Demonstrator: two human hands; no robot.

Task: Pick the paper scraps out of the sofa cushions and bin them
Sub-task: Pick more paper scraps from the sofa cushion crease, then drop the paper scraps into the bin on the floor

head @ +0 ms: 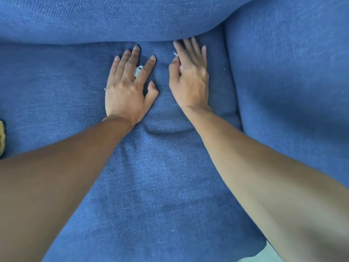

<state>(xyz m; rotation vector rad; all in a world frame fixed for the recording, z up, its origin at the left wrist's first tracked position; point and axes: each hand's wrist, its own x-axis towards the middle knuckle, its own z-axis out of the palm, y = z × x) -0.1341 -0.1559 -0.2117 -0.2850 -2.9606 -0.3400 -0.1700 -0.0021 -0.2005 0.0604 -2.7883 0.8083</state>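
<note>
My left hand point(128, 86) lies flat, fingers spread, on the blue seat cushion point(151, 176). A white paper scrap point(138, 71) with dark print shows between its index and middle fingers, pinned under the hand. My right hand point(190, 80) reaches to the gap under the back cushion point(132, 19), fingertips at the seam. Its thumb is tucked in against small white paper scraps point(180, 68); that hand is slightly blurred. Tiny white flecks lie beside my left hand point(104, 89) and right of my right hand point(224, 69).
The sofa's blue armrest point(292, 72) rises along the right side. A yellowish object point(1, 137) pokes in at the left edge of the seat. A strip of pale floor point(264, 254) shows at the bottom right. No bin is in view.
</note>
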